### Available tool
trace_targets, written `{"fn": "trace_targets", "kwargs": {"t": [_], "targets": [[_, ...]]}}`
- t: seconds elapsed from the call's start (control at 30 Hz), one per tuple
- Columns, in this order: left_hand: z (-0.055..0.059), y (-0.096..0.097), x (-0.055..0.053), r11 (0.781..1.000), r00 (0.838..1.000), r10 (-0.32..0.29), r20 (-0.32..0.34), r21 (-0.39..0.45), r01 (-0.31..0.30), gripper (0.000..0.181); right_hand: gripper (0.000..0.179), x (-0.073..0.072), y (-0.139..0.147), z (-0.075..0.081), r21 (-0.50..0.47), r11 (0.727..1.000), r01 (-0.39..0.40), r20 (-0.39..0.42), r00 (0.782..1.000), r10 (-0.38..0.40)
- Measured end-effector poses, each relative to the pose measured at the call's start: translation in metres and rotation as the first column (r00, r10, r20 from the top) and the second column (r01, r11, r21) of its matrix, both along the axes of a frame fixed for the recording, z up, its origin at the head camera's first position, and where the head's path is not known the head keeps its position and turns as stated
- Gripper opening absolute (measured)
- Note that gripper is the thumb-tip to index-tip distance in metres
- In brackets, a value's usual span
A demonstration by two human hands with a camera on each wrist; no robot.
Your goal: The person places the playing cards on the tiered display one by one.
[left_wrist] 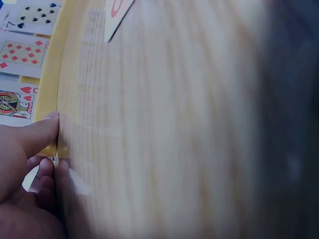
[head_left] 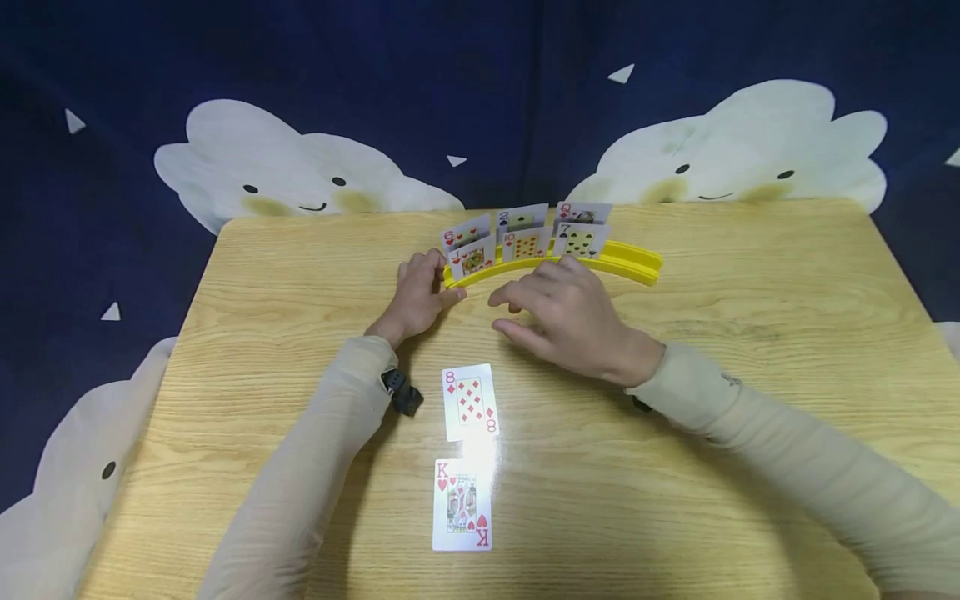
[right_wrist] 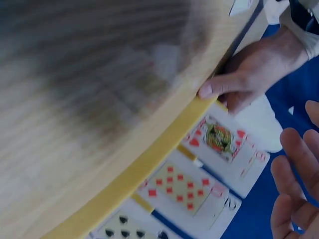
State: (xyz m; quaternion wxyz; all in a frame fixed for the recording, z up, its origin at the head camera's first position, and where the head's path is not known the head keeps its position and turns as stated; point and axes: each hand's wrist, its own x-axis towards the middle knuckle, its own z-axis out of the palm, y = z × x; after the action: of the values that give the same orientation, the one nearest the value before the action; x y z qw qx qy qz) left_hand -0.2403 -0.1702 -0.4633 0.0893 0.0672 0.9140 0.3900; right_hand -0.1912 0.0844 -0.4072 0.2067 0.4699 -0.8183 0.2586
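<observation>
A curved yellow card holder (head_left: 630,262) stands near the table's back edge. My left hand (head_left: 417,293) pinches its left end, thumb (left_wrist: 42,132) along the front side and fingers curled at the end. In the holder's front row stand a jack of hearts (head_left: 473,262), a ten of diamonds (head_left: 526,245) and a seven of spades (head_left: 580,242). Behind them rise a six of hearts (head_left: 467,232), a two of spades (head_left: 522,218) and a red queen (head_left: 583,213). My right hand (head_left: 566,312) hovers just before the holder's middle, fingers loosely bent and holding nothing.
Face up on the wooden table (head_left: 285,275) lie an eight of diamonds (head_left: 470,402) and, closer to me, a king of hearts (head_left: 462,505). A dark blue curtain (head_left: 420,67) with white clouds hangs behind the table.
</observation>
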Motion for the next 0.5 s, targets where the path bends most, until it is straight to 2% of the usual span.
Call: {"fn": "trace_targets", "kwargs": {"t": [0.3,0.4,0.5], "targets": [[-0.001,0.0,0.0,1.0,1.0,-0.006,-0.017,0.002,0.006,0.029,0.031,0.014,-0.022,-0.017,0.146,0.988,-0.046,0.077,0.996,0.035],[-0.001,0.0,0.0,1.0,1.0,-0.001,-0.013,0.003,0.001,0.029,0.039,0.018,-0.029,-0.02,0.23,0.972,-0.044,0.099,0.995,0.022],[0.0,0.0,0.0,1.0,1.0,0.003,-0.012,0.001,-0.003,0.03,0.047,0.021,-0.035,-0.021,0.338,0.94,-0.043,0.141,0.99,-0.006]]}}
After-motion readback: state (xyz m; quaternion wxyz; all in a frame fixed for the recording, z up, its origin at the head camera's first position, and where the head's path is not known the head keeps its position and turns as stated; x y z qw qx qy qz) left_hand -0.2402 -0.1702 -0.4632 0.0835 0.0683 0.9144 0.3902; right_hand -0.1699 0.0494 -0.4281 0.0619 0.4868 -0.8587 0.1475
